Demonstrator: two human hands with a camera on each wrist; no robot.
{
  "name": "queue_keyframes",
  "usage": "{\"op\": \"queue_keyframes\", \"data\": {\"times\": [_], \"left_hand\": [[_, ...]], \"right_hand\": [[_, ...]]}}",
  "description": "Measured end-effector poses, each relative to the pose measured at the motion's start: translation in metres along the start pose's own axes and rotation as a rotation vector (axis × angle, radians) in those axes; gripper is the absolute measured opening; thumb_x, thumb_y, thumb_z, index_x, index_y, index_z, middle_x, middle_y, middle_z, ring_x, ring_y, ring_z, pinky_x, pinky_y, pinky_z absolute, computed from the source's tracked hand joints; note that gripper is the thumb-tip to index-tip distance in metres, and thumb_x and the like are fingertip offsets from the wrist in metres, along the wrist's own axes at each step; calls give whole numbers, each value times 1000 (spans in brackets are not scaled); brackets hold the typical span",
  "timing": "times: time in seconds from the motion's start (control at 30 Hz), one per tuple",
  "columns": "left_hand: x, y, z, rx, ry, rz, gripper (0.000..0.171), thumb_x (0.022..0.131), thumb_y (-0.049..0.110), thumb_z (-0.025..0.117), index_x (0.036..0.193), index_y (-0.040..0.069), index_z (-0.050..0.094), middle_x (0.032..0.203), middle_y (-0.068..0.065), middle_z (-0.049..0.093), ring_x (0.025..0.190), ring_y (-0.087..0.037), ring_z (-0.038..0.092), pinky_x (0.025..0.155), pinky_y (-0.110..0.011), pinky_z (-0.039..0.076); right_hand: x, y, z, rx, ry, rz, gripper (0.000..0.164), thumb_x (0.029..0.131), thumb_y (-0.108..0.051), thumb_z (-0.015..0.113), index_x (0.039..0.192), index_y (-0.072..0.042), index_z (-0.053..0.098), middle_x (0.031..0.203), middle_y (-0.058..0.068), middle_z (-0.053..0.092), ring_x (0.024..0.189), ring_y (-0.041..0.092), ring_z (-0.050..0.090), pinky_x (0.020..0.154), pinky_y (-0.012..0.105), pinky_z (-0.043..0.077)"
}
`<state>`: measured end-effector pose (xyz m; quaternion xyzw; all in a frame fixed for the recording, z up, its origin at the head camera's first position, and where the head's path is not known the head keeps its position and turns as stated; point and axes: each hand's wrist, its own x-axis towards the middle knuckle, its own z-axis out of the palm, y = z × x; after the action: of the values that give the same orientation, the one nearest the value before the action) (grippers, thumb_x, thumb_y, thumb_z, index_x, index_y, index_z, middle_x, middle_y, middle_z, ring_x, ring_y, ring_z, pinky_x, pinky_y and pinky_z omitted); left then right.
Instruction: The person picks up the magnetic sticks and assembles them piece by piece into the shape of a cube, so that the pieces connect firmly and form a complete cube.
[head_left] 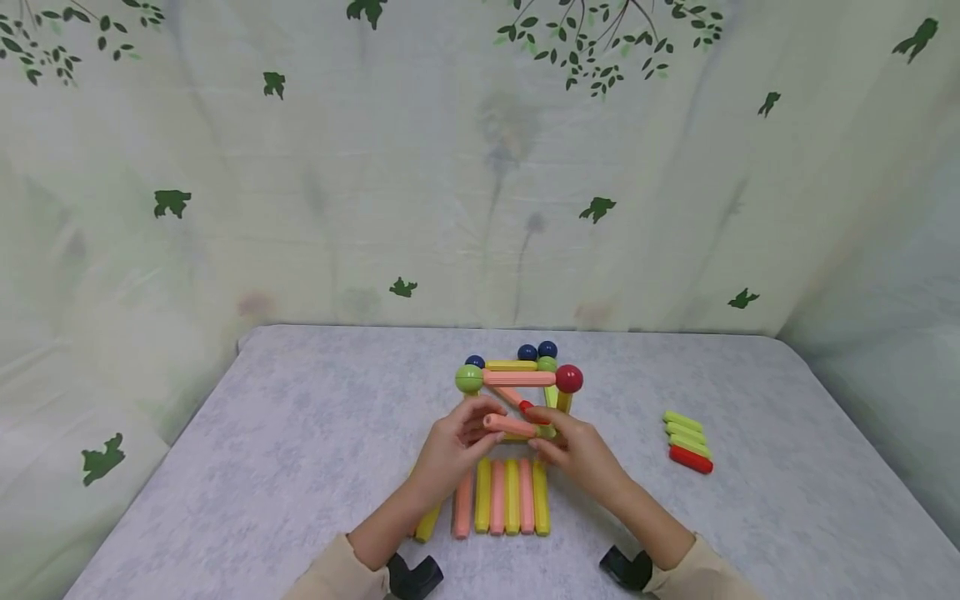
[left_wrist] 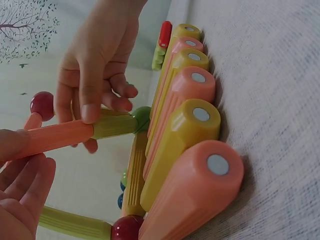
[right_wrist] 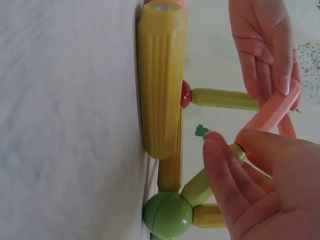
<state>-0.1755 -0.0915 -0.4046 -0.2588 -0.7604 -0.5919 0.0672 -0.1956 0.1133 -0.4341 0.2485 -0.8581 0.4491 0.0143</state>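
In the head view a pink magnetic rod (head_left: 506, 425) is held between both hands. My left hand (head_left: 459, 442) pinches its left end between thumb and fingers. At its other end my right hand (head_left: 577, 446) has the thumb and fingers about the joint with a yellow-green rod (left_wrist: 114, 127). That rod slopes down to a green ball (left_wrist: 142, 119) at the base of a ball-and-rod frame. Atop the frame, another pink rod (head_left: 519, 378) joins a light green ball (head_left: 469, 379) to a red ball (head_left: 569, 378). My hands hide part of the frame's front.
Nearer me lies a row of pink and yellow rods (head_left: 512, 497) on the grey table (head_left: 300, 417). Off to the right are several green rods (head_left: 685, 429) and a red rod (head_left: 691, 459). Dark blue balls (head_left: 527, 352) mark the frame's back. A printed curtain (head_left: 420, 167) hangs behind.
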Motion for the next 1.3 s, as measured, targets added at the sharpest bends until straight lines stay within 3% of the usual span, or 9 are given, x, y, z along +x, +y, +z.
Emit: {"op": "queue_keyframes", "data": {"times": [0.1,0.3,0.4,0.6,0.7,0.8,1.03,1.17,1.3], "left_hand": [[1,-11,0,87,-13,55,34,81,6,65,112,11,52,104,-2,59,94,-13,59,74,-29,50],[5,-5,-13,591,85,372,57,68,16,79,116,7,48,112,-8,46,100,-23,44,83,-39,40],[11,-2,-22,689,135,315,76,65,25,82,126,8,40,123,-13,37,110,-30,36,87,-47,35],[24,-6,-29,542,51,16,75,73,28,75,133,11,36,129,-9,40,100,-23,47,70,-33,48],[26,-9,-27,455,59,-13,64,77,23,71,130,8,39,124,-9,47,93,-20,53,61,-26,49],[27,-12,-24,406,94,8,58,78,19,70,127,6,40,118,-9,51,99,-20,54,67,-28,50],[26,-15,-18,217,104,-30,48,82,11,65,122,11,37,94,-10,59,73,-20,60,54,-27,50],[26,-15,-17,190,115,-42,48,82,10,65,122,13,37,90,-9,59,73,-21,60,54,-24,50],[26,-14,-18,214,132,-49,49,83,11,65,124,14,37,92,-7,58,79,-19,58,55,-22,50]], "right_hand": [[2,3,3,108,-15,-21,37,83,-9,63,119,-8,55,107,7,59,67,16,63,61,23,51],[7,4,5,107,12,-36,31,83,-17,63,112,-6,60,93,3,62,63,16,61,60,26,51],[9,2,6,114,37,-15,31,83,-16,64,112,-6,60,91,3,62,63,15,61,60,24,51],[15,-7,11,101,116,34,27,83,-11,64,109,-6,60,81,3,61,60,11,58,57,22,49],[18,-10,14,64,160,61,24,83,-12,65,106,-6,61,76,1,60,58,9,56,54,22,48],[20,-12,17,44,191,80,23,82,-10,65,104,-5,61,78,2,60,57,8,56,53,22,48],[21,-13,19,16,200,74,26,84,-11,63,108,-3,59,81,4,63,58,7,58,52,20,48],[13,-11,10,35,266,-141,28,81,-5,66,108,-1,58,83,7,62,55,5,56,51,18,47],[7,-6,-7,-24,512,-364,31,75,5,69,103,-1,56,82,7,53,61,9,48,54,18,44]]}}
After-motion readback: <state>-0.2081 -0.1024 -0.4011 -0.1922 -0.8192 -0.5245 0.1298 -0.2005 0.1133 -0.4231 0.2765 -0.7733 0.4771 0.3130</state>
